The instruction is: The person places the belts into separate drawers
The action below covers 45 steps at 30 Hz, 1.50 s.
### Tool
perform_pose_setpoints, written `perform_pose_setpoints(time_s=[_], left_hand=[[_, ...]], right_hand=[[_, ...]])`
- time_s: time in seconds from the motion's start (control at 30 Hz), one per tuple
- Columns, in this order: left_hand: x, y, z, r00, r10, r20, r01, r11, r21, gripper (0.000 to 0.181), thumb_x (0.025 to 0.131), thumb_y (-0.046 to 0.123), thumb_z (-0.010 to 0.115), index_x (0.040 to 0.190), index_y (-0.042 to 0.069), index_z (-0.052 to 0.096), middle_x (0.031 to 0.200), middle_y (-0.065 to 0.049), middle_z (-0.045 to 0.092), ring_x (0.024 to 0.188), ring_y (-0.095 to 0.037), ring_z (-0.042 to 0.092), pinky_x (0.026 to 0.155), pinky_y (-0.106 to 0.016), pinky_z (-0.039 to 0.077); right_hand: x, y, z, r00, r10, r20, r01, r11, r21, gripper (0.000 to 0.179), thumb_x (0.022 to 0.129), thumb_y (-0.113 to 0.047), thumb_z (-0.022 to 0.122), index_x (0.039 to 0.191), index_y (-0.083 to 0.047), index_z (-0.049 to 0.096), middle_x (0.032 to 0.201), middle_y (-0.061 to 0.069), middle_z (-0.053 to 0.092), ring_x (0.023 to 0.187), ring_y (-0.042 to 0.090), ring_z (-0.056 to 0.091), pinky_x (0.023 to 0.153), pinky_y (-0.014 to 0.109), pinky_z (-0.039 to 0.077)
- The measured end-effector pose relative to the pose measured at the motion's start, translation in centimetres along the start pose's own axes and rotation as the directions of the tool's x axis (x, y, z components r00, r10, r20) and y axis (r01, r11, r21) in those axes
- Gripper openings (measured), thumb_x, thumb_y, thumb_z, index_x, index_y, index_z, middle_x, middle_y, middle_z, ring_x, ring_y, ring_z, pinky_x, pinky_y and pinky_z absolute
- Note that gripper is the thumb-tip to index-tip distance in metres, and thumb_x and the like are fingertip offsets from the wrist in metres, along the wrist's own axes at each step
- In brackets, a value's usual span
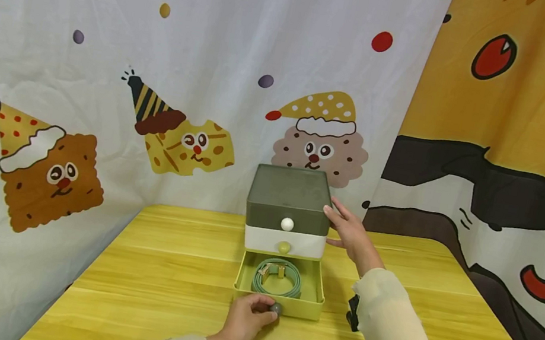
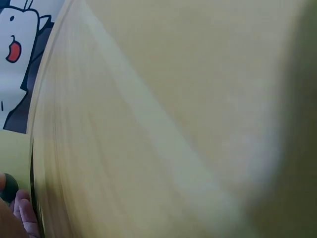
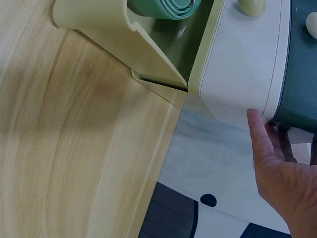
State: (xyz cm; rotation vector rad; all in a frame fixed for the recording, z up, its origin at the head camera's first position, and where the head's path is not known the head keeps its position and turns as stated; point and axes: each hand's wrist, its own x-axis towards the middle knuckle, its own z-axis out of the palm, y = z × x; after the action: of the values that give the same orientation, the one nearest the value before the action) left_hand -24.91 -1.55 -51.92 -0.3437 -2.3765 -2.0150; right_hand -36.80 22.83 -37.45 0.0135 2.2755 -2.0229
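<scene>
A small desktop drawer unit [image 1: 293,188] with dark green, white and yellow-green tiers stands on the table. Its bottom drawer [image 1: 308,309] is pulled out, and a coiled green belt [image 1: 298,282] with a gold-coloured buckle lies inside. My left hand [image 1: 245,319] pinches the grey knob [image 1: 276,309] on that drawer's front; the left wrist view catches only the fingertips and the knob [image 2: 10,187] at its edge. My right hand [image 1: 352,234] rests against the unit's right side with fingers extended. In the right wrist view, its fingers [image 3: 258,131] touch the white and dark green tiers.
The wood-grain table [image 1: 167,279] spreads out on both sides of the unit. Behind it hangs a curtain [image 1: 216,52] printed with cartoon biscuits and cheese. The upper two drawers, with a white knob [image 1: 287,224] and a yellow-green knob [image 1: 283,247], are closed.
</scene>
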Motion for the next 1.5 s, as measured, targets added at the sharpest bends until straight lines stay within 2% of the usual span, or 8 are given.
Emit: perform_pose_setpoints(time_s=[0.43,0.83,1.03,1.5], left_hand=[[1.4,-0.2,0.3,1.0,0.014,-0.027,-0.013,1.0,0.025,0.018,0.081,0.0,0.079,0.098,0.001,0.073,0.092,-0.006,0.069,0.082,-0.014,0.06,0.066,-0.022,0.05],[2.8,-0.4,0.3,0.999,-0.005,-0.035,0.007,0.998,0.057,0.017,0.083,0.002,0.078,0.099,0.002,0.073,0.093,-0.004,0.068,0.084,-0.014,0.06,0.067,-0.023,0.052],[3.4,-0.6,0.4,0.999,0.012,-0.038,-0.009,0.997,0.076,0.018,0.082,0.0,0.078,0.099,0.002,0.073,0.091,-0.004,0.068,0.084,-0.014,0.06,0.07,-0.023,0.052],[5.1,-0.8,0.8,0.996,0.042,-0.076,-0.034,0.995,0.096,0.016,0.081,0.0,0.079,0.096,0.001,0.074,0.087,-0.005,0.07,0.08,-0.012,0.061,0.068,-0.023,0.052]], right_hand=[[0.0,0.0,0.0,1.0,0.011,-0.013,-0.011,1.0,0.015,0.07,0.1,-0.048,0.055,0.159,-0.035,0.018,0.164,0.009,0.017,0.146,0.036,0.026,0.104,0.057,0.039],[0.0,0.1,0.0,1.0,0.001,-0.009,-0.001,1.0,0.008,0.073,0.099,-0.05,0.056,0.159,-0.032,0.019,0.163,0.01,0.019,0.145,0.035,0.028,0.103,0.056,0.041],[0.0,0.2,-0.1,1.0,0.008,-0.007,-0.008,1.0,0.007,0.072,0.099,-0.049,0.056,0.159,-0.034,0.019,0.163,0.01,0.019,0.145,0.036,0.028,0.103,0.057,0.041],[0.0,0.0,-0.1,1.0,0.017,-0.009,-0.017,1.0,0.016,0.07,0.1,-0.048,0.055,0.159,-0.035,0.02,0.164,0.011,0.017,0.145,0.036,0.027,0.104,0.057,0.04]])
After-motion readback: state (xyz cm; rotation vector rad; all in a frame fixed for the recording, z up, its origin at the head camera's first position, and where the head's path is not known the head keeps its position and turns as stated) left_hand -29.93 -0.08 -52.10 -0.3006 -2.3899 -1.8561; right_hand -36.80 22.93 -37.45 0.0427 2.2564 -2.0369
